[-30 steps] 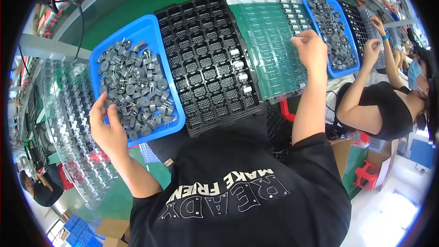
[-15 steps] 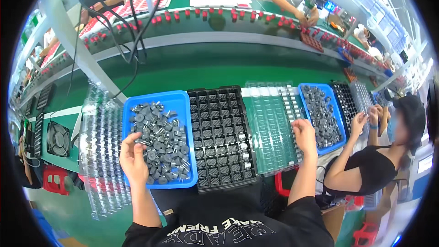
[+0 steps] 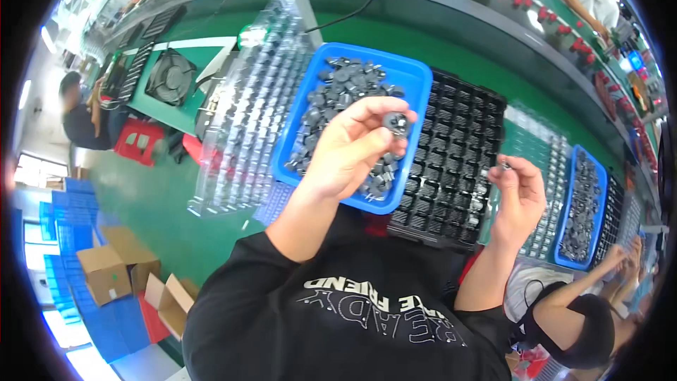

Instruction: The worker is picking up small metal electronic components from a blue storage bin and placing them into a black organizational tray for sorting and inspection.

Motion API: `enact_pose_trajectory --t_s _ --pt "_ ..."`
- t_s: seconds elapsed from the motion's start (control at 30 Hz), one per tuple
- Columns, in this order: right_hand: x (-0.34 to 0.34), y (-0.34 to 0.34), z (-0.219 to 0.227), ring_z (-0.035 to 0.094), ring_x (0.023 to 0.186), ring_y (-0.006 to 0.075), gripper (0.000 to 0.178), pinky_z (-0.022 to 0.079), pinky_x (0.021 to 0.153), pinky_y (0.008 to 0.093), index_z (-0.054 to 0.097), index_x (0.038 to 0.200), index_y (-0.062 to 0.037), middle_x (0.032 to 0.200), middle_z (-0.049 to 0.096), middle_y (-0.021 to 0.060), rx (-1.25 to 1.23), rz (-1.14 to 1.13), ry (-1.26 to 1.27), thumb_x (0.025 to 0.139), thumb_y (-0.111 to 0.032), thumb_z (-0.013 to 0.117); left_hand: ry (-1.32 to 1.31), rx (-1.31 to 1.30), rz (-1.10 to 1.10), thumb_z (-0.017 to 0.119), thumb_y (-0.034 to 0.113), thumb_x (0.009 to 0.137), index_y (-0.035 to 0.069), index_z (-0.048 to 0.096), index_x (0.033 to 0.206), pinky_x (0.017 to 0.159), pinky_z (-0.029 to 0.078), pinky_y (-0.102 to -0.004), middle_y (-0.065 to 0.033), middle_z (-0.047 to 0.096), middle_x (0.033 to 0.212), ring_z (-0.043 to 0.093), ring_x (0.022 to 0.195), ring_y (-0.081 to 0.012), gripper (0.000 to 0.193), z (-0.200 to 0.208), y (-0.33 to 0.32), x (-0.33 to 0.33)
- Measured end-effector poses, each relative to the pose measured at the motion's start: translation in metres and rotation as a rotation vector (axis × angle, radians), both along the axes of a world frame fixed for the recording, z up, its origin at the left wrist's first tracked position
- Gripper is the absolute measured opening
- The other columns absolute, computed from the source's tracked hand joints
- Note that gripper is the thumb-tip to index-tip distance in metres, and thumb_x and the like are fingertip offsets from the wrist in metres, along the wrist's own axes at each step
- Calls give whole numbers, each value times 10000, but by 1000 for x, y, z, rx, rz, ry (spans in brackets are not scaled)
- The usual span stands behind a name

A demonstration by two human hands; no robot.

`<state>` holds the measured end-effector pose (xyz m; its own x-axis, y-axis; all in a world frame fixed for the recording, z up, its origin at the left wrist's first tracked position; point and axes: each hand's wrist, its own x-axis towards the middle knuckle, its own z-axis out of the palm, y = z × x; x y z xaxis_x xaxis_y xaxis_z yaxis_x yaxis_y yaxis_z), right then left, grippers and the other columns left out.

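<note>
My left hand is raised over the blue tray, its thumb and fingers closed on a dark grey round part with shiny metal on it. Several grey round parts with metal pins lie heaped in that tray. Above the right edge of the black compartment tray, my right hand pinches a small metallic piece, mostly hidden by the fingertips. A few light pieces sit in compartments along the black tray's near right side.
A stack of clear moulded trays leans left of the blue tray. To the right lie another clear tray and a second blue tray of grey parts. A co-worker sits at the right. Cardboard boxes stand lower left.
The view has swung left, shifting the trays rightward. My left hand has come up from the tray with a grey part. My right hand has moved from the clear tray toward the black tray.
</note>
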<state>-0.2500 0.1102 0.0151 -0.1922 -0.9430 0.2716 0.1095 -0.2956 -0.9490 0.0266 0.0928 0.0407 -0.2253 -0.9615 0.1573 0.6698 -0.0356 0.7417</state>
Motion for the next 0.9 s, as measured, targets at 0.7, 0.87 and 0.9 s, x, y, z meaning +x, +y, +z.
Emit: enact_pose_trajectory --t_s 0.7,0.87,0.9 --pt "103 -1 53 693 791 215 339 566 668 305 760 1038 -36 933 702 109 -540 76 580 712 30 826 -139 -114 25 679 23 941 -79 580 1291 941 556 -339 -161 654 1238 652 1113 -216 377 -3 26 4" --pt "97 11 48 705 828 236 258 569 727 309 742 943 -34 928 718 130 -364 66 514 708 -2 844 -245 -21 -9 682 -37 918 -69 590 1270 910 567 -336 -155 666 1205 678 1056 -210 365 -4 33 3" --pt "98 15 38 708 844 241 232 569 748 313 729 903 -31 937 722 135 -259 40 393 706 -10 849 -275 -14 -12 684 -44 914 -64 593 1264 907 567 -331 -152 666 1204 675 1063 -206 362 -8 34 1"
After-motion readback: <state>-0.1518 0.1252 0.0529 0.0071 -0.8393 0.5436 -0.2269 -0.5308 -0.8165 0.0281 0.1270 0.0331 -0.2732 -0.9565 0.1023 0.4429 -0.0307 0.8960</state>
